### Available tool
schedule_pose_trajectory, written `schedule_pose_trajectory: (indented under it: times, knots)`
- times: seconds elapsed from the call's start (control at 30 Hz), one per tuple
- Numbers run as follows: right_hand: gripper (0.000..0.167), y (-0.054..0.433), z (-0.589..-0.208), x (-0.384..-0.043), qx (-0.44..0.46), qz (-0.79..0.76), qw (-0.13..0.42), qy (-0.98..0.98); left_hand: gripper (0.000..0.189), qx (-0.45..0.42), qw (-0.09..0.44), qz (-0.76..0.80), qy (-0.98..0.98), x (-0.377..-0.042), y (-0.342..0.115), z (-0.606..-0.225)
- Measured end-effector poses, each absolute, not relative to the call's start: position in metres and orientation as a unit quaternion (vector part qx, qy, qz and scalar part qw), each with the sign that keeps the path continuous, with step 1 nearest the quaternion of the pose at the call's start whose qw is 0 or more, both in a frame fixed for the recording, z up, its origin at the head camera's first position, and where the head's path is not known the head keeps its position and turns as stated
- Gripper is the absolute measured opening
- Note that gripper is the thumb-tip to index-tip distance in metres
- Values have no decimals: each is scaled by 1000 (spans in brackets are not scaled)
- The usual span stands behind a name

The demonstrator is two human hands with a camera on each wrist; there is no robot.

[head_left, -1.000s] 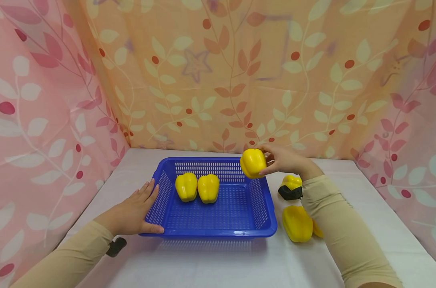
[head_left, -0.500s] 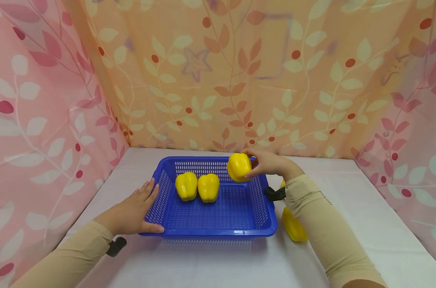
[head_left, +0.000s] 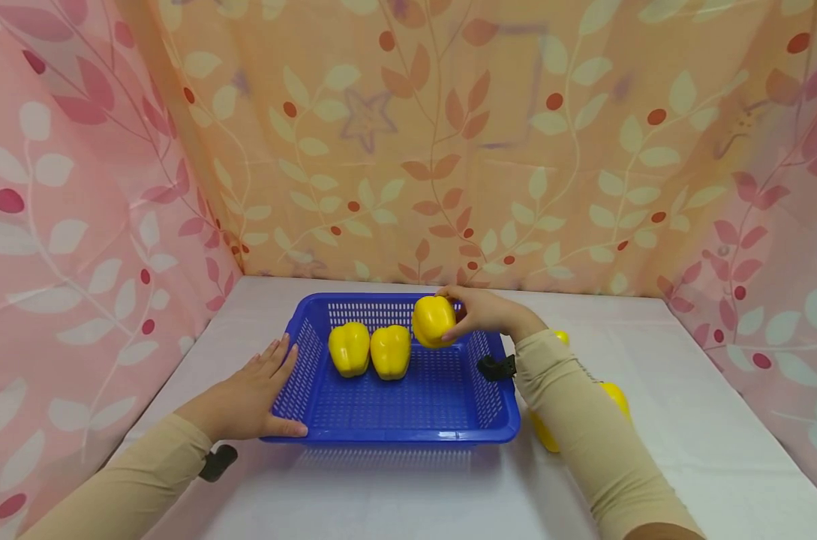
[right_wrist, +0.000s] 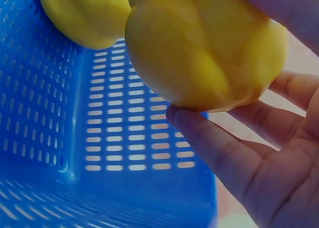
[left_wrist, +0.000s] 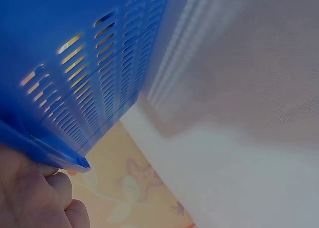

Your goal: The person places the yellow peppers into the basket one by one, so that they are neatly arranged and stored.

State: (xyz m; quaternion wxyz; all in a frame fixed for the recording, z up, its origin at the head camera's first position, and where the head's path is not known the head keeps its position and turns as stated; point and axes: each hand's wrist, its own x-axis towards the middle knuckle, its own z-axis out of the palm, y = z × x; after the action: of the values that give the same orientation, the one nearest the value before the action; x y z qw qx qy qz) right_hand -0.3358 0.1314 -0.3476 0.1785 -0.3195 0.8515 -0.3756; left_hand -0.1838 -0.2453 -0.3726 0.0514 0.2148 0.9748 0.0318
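A yellow bell pepper (head_left: 434, 321) is held by my right hand (head_left: 479, 313), thumb and fingers on its sides, over the right back part of a blue plastic basket (head_left: 408, 436). In the right wrist view the held pepper (right_wrist: 199, 53) shows its lobed end, with fingertips against it. Two more yellow bell peppers, a left one (head_left: 349, 349) and a right one (head_left: 391, 352), sit side by side in the basket. At the basket's left front corner, my left hand (head_left: 253, 394) rests with spread fingers along the side rim and its thumb on the front rim.
Right of the basket, several yellow peppers (head_left: 616, 397) lie partly hidden behind the right sleeve (head_left: 584, 420). A white cloth (head_left: 408, 495) covers the table. Patterned curtains (head_left: 408, 150) enclose the back and both sides.
My right hand has carried the pepper left and slightly down, from above the basket's right rim to over its inside, near the two peppers there. The left hand stays put.
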Motion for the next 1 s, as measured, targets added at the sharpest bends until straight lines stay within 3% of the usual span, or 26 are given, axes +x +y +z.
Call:
schedule_pose_trajectory:
  times: [0.33, 0.6, 1.0]
  knots:
    - [60, 124, -359, -341, -322, -343, 159, 868, 122, 210, 58, 33, 975, -184, -245, -373]
    - [64, 117, -365, -342, -295, -325, 183, 880, 121, 210, 57, 36, 975, -182, -245, -373]
    - [67, 114, -368, -346, -289, -254, 158, 909, 124, 209, 52, 33, 976, -183, -245, -373]
